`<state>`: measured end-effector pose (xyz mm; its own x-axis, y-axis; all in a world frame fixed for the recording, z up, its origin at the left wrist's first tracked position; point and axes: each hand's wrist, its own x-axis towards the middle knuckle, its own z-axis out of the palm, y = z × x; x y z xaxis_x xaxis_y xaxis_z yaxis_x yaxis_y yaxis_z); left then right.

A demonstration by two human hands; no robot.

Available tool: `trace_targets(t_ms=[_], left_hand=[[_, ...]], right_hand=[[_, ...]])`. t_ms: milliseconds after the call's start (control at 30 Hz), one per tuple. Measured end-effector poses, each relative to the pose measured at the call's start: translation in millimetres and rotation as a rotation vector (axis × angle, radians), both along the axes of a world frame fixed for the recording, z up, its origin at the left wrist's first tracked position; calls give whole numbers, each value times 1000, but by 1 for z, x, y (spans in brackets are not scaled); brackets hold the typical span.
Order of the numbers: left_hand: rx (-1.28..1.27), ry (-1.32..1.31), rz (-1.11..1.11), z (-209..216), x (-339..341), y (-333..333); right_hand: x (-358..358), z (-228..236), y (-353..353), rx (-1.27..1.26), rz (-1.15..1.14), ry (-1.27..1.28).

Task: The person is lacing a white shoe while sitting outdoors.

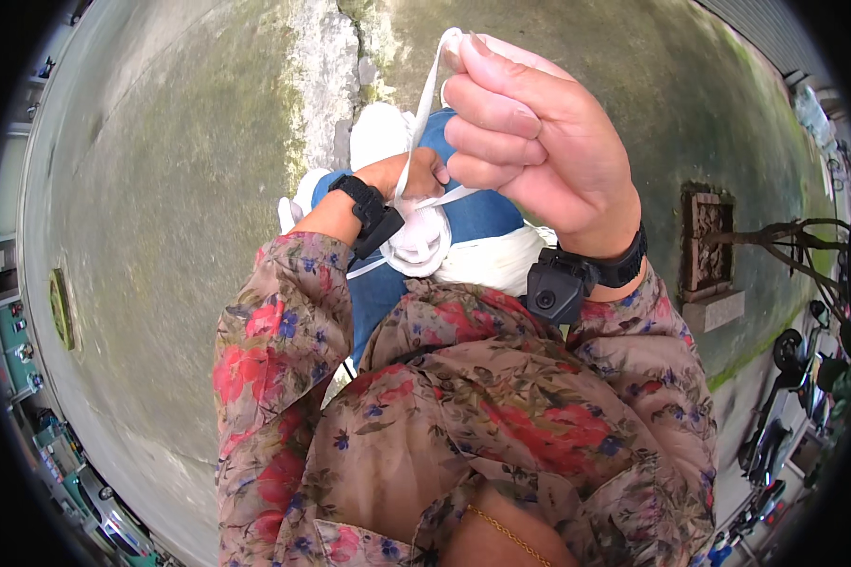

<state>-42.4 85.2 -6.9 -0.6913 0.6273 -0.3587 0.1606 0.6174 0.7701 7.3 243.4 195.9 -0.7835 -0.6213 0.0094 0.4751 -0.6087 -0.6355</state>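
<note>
My right hand [539, 123] is raised high at the front, its thumb and forefinger pinching the end of a narrow white fabric strip [421, 123]. The strip runs down from the pinch to my lap, passing beside my left hand [414, 173]. My left hand is low over the blue cloth on my lap, its fingers curled; what they hold is hidden. Just below it, on the lap, rests a round white coiled or woven piece [416, 244]. A thick white bundle of strands [490, 262] lies to its right, partly under my right wrist.
Black camera straps sit on both wrists. White shoes [378, 132] show beyond my lap on the mossy concrete ground [189, 189]. To the right stands a brick-edged planter [707, 246] with a bare-branched tree [775, 236]. A motorcycle [775, 425] is parked at the far right.
</note>
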Motion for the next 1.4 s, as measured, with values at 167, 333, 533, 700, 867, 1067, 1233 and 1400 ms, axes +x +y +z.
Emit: trace_targets(t_ms=[167,333,533,700,867,1067,1233,1400], left_hand=[[-70,-202,-51,31,-3,-3],[189,-251,-206,39,1,-24],[493,-456,239,76,8,-46],[1170,-504,1197,65,-15,-145],[1055,-486,1223,64,12,-186],[210,-151,909,60,59,-136],[81,-241,670,36,85,-98],[108,-221,682,26,94,-86]], right_hand=[[-12,5,13,-382,195,-92],[-23,5,9,-315,167,-43],[-16,7,-3,288,-382,165],[-50,-45,75,-148,-534,-74],[-55,-66,105,-18,-370,131],[-13,-123,33,1054,-178,383],[26,-196,21,1407,50,759],[32,-206,13,1467,-67,1019]])
